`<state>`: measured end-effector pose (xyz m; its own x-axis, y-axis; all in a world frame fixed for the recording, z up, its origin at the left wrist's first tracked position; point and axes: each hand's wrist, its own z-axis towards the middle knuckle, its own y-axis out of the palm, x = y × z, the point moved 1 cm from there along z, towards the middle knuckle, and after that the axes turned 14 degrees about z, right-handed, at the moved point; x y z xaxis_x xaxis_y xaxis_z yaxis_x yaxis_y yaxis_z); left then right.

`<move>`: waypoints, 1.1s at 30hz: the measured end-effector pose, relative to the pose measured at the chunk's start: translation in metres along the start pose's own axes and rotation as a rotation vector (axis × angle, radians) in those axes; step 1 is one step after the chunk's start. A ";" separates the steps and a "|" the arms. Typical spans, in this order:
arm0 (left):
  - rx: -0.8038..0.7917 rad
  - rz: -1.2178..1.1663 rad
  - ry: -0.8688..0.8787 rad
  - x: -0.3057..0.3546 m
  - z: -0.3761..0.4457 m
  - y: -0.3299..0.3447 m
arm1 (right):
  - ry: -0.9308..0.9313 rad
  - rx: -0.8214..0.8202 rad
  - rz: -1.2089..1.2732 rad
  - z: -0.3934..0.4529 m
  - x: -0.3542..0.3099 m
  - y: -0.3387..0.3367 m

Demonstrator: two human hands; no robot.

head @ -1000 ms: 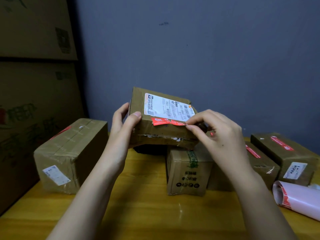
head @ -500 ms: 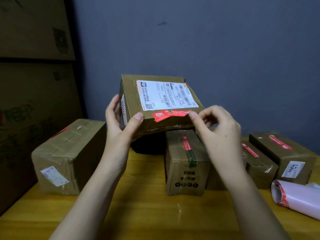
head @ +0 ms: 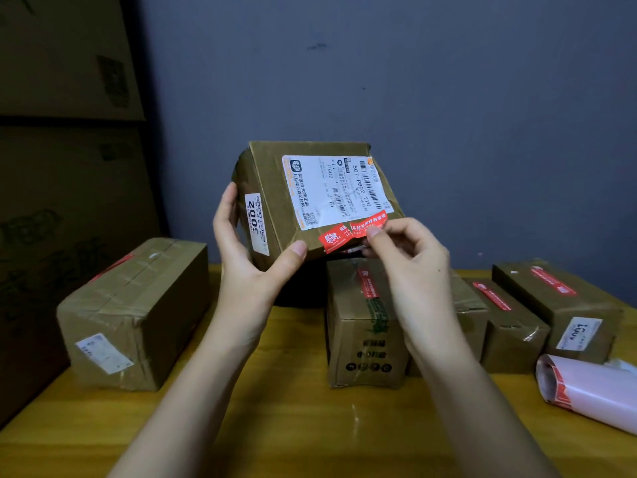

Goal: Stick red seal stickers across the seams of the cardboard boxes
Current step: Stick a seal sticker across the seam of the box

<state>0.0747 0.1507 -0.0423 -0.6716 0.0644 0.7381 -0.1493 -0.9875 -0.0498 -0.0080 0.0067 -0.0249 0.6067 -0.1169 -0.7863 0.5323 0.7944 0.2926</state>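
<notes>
I hold a brown tape-wrapped cardboard box (head: 310,198) up off the yellow wooden table (head: 293,426), tilted so its face with the white printed shipping label (head: 334,189) turns toward me. My left hand (head: 248,267) cups the box's lower left corner, fingers spread behind the side that carries a small white barcode tag (head: 256,224), thumb pressed on the front edge. My right hand (head: 410,267) is nearly closed, thumb and forefinger pinching the right end of a red seal sticker with white print (head: 351,231) that lies along the box's lower edge just under the label; whether that end is lifted or pressed flat I cannot tell. Below, on the table, a small upright brown cardboard box with a red sticker on top (head: 365,326) stands near the middle, a long brown taped carton (head: 134,312) lies to the left, and two more brown boxes with red stickers (head: 537,305) sit to the right. A white roll of red-printed stickers (head: 586,388) rests at the far right edge, and large cardboard cartons (head: 65,167) are stacked against the grey wall on the left
</notes>
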 end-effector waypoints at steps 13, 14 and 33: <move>0.028 -0.004 0.006 0.001 0.000 0.001 | -0.342 0.000 -0.276 -0.011 0.001 0.003; 0.031 -0.003 0.005 0.001 0.000 0.000 | -0.347 0.004 -0.304 -0.011 0.002 0.002; 0.158 0.271 0.252 0.012 -0.012 0.011 | -0.137 0.027 -0.124 -0.004 -0.003 0.002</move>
<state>0.0561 0.1421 -0.0422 -0.8312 -0.1876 0.5235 0.1577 -0.9822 -0.1016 -0.0110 0.0112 -0.0238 0.6089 -0.2946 -0.7365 0.6228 0.7526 0.2138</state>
